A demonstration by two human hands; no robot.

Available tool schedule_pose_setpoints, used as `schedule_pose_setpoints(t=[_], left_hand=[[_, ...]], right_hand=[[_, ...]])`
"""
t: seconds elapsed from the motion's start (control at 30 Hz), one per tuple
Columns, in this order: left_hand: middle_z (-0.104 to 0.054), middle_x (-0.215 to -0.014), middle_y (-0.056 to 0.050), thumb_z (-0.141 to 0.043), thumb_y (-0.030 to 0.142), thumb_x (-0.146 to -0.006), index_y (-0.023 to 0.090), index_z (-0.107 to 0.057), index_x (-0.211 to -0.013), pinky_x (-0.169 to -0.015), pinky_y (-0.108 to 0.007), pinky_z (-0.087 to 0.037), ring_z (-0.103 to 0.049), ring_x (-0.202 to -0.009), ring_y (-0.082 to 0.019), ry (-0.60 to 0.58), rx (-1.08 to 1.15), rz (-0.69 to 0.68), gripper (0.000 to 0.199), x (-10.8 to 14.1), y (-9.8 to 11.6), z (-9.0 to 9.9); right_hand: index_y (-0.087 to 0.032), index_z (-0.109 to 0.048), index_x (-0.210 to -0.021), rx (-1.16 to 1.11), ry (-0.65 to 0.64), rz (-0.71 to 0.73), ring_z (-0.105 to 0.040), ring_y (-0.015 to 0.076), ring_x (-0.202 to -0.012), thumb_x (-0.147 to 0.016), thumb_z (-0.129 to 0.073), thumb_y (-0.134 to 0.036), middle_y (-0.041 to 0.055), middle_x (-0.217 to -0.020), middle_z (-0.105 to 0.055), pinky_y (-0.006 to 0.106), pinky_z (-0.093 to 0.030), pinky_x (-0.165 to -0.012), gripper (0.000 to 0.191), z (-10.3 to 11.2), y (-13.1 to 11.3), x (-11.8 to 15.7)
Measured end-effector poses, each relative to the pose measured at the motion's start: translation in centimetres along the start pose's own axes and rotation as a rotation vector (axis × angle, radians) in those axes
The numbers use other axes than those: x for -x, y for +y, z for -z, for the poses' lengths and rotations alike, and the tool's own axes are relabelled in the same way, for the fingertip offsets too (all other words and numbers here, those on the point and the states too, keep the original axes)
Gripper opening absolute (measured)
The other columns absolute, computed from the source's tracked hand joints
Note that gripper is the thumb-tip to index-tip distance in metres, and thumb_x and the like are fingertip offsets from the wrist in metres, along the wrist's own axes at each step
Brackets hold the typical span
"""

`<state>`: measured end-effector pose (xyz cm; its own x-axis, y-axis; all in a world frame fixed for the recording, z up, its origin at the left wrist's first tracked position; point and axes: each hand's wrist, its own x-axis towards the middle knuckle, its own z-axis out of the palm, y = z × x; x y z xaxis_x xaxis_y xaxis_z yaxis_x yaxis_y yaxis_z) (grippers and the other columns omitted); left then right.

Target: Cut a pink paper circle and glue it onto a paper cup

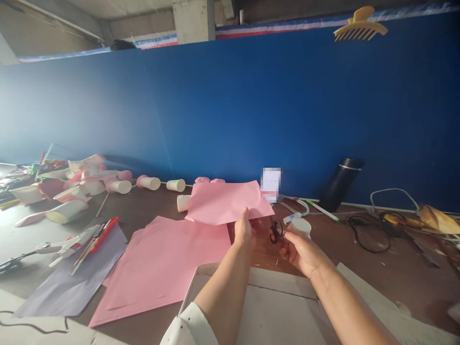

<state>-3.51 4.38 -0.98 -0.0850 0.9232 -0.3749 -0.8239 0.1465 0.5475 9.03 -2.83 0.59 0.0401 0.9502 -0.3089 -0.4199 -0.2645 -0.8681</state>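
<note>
My left hand (246, 232) grips a pink sheet of paper (226, 202) by its near edge, thumb on top, and holds it above the table. In my right hand (295, 249) is a pair of small scissors (276, 232) with black handles, close to the sheet's right corner. Their blades are hard to make out against the paper. Below and to the left lies a stack of pink paper (168, 261). Just behind my right hand stands a white paper cup (301, 227).
At the left sit a red utility knife (104, 235), white-handled scissors (77, 243) and purple paper (82, 282). Paper cups with pink parts (74, 194) pile up behind them. A black bottle (339, 184) leans by the blue partition (230, 105); cables (370, 237) lie right. A white box (276, 306) is nearest me.
</note>
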Motion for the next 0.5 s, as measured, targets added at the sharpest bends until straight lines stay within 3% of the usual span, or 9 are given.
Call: schedule_pose_setpoints(t=[0.13,0.37,0.5], left_hand=[[-0.059,-0.072,-0.003,-0.066,0.027,-0.081,0.011,-0.062,-0.091,-0.045,-0.020,-0.047,-0.052,-0.051,-0.009,-0.015,0.020,0.001,0.020,-0.22,-0.13,0.13],[-0.057,-0.068,-0.002,-0.064,0.029,-0.081,0.010,-0.060,-0.091,-0.044,-0.021,-0.046,-0.052,-0.051,-0.010,-0.012,0.012,-0.001,0.021,-0.48,-0.38,0.29],[-0.058,-0.069,-0.003,-0.065,0.029,-0.081,0.011,-0.060,-0.089,-0.047,-0.021,-0.048,-0.054,-0.052,-0.010,0.013,-0.002,0.000,0.021,-0.68,-0.52,0.34]], right_hand=[[-0.019,-0.068,-0.088,-0.131,0.026,-0.018,-0.067,0.0101,-0.063,-0.070,-0.073,-0.014,0.0034,-0.081,-0.074,0.011,-0.039,-0.040,0.019,-0.14,0.02,-0.02],[-0.019,-0.065,-0.084,-0.166,0.052,-0.046,-0.066,0.0092,-0.059,-0.066,-0.079,-0.015,0.0017,-0.079,-0.074,0.010,-0.036,-0.035,0.023,-0.26,0.29,-0.16],[-0.018,-0.066,-0.088,-0.173,0.028,-0.053,-0.069,0.0113,-0.067,-0.072,-0.076,-0.019,0.0039,-0.086,-0.074,0.011,-0.043,-0.038,0.020,-0.39,0.62,0.01]])
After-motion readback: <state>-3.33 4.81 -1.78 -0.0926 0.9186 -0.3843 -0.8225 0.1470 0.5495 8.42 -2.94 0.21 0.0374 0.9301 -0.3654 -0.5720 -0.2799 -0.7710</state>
